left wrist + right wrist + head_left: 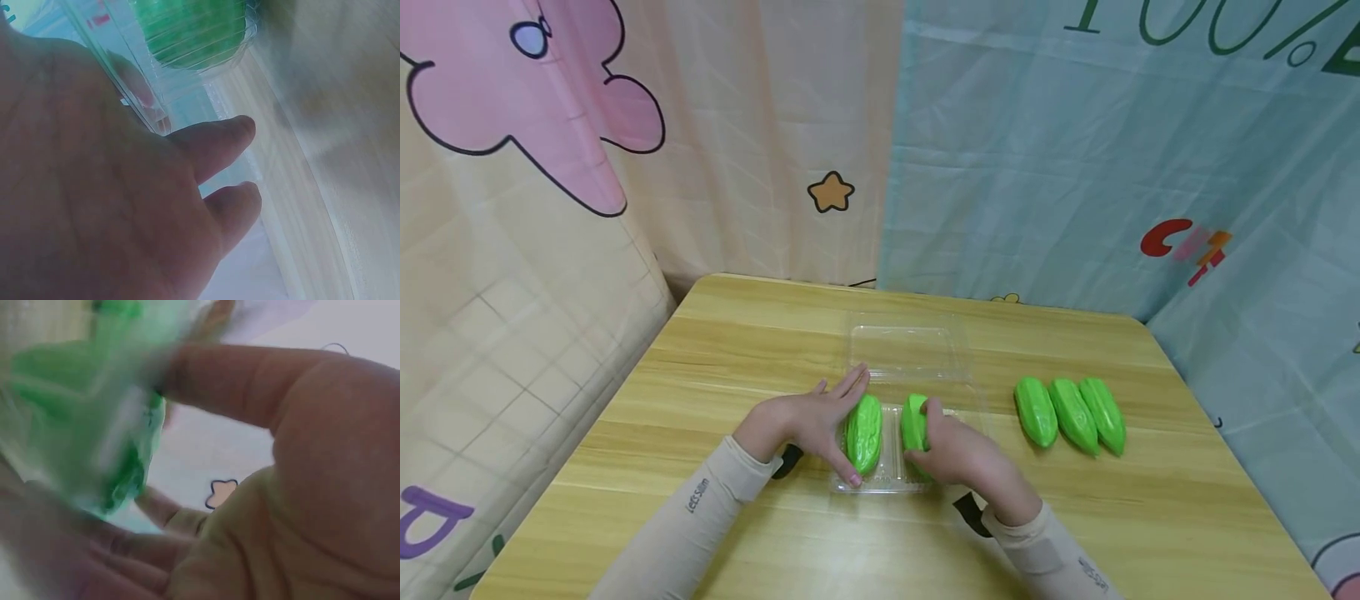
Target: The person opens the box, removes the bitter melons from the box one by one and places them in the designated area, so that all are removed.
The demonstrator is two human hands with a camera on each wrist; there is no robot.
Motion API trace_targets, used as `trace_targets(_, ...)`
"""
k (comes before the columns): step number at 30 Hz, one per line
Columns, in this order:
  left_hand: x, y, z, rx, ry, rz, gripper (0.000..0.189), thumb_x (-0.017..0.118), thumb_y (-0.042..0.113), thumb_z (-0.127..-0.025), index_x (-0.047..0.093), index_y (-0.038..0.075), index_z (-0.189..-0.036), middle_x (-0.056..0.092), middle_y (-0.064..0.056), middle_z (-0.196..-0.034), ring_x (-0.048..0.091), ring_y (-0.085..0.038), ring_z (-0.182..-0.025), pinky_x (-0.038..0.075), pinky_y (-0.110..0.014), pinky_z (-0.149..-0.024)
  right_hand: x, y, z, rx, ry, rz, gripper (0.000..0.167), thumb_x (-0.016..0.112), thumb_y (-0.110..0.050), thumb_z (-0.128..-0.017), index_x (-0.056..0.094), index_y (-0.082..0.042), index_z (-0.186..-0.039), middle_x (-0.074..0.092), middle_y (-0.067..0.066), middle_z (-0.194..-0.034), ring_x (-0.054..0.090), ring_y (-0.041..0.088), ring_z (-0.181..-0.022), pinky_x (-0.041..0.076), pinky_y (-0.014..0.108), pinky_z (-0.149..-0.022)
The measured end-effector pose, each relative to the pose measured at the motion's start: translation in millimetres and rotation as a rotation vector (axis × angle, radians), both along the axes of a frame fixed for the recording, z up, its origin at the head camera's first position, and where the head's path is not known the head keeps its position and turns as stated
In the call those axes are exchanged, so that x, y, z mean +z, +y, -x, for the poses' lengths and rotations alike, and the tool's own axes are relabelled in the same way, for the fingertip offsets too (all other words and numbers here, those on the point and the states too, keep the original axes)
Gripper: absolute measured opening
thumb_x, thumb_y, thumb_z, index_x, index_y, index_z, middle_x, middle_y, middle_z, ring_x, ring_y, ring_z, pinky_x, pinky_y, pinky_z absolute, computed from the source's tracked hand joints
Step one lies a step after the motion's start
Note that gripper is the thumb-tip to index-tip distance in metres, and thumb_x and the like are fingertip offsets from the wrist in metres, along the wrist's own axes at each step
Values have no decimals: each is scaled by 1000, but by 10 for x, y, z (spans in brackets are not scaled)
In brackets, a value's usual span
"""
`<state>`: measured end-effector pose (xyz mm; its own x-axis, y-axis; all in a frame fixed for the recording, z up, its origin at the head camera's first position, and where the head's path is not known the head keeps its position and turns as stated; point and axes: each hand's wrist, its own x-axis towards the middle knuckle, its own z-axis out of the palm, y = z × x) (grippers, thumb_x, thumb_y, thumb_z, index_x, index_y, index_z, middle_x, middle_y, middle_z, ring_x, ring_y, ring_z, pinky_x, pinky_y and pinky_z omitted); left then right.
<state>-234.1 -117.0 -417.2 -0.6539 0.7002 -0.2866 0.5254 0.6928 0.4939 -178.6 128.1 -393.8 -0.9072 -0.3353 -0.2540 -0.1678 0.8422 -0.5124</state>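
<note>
A clear plastic clamshell box (pixel 887 483) lies unfolded on the table, its lid (pixel 901 333) laid back away from me. Along the left side of its tray rests one green ridged fruit (pixel 863 435), shaped like a star fruit. My left hand (pixel 808 423) spreads beside it at the box's left wall, fingers straight, thumb reaching to the front corner. A second green fruit (pixel 913 425) is over the tray's right half, between the thumb and fingers of my right hand (pixel 958 454). In the right wrist view that fruit (pixel 81 412) is blurred.
Three more green fruits (pixel 1071 417) lie side by side on the wooden table (pixel 715 367), to the right of the box. Printed curtains (pixel 1037 167) hang close behind the table's far edge and along its sides.
</note>
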Motion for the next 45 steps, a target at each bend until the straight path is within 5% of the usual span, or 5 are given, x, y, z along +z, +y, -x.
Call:
trace_targets(11, -10, -36, 2, 2, 12, -10, 154, 85, 71, -60, -16, 9, -158, -30, -4, -161, -1, -26, -151, -3, -54, -120, 336, 279, -28, 13, 126, 106, 68, 77, -19, -90, 37, 0, -142, 62, 8, -93, 59, 19, -78, 52, 39, -68)
trace_targets(22, -30, -73, -22, -1, 0, -25, 153, 87, 68, -61, -18, 12, -158, -31, -1, -160, -3, -23, -150, -4, -53, -120, 633, 869, 79, -126, 155, 270, 74, 71, -28, -96, 26, -4, -150, 49, 29, -140, 64, 37, -105, 56, 44, -77)
trace_targets(27, -36, -102, -25, -3, 23, -32, 154, 86, 70, -59, -13, 8, -159, -27, -3, -162, -4, -23, -151, -3, -56, -119, 649, 1140, 183, -202, 148, 314, 77, 68, -30, -98, 22, -4, -154, 43, 33, -143, 59, 45, -110, 56, 49, -80)
trace_targets(34, -37, -123, -50, -7, 34, -44, 154, 85, 72, -58, -11, 6, -160, -26, -4, -163, -6, -23, -151, -1, -57, -119, 590, 1517, 335, -318, 136, 220, 81, 65, -37, -99, 21, -1, -157, 37, 37, -143, 43, 52, -126, 47, 62, -93)
trace_targets(45, -77, -149, -89, -5, 1, -64, 154, 87, 68, -60, -14, 8, -159, -29, -3, -162, -3, -27, -151, -2, -59, -118, 441, 2065, 337, -499, 65, 124, 83, 55, -35, -103, 7, 5, -158, 26, 44, -146, 39, 59, -125, 42, 66, -95)
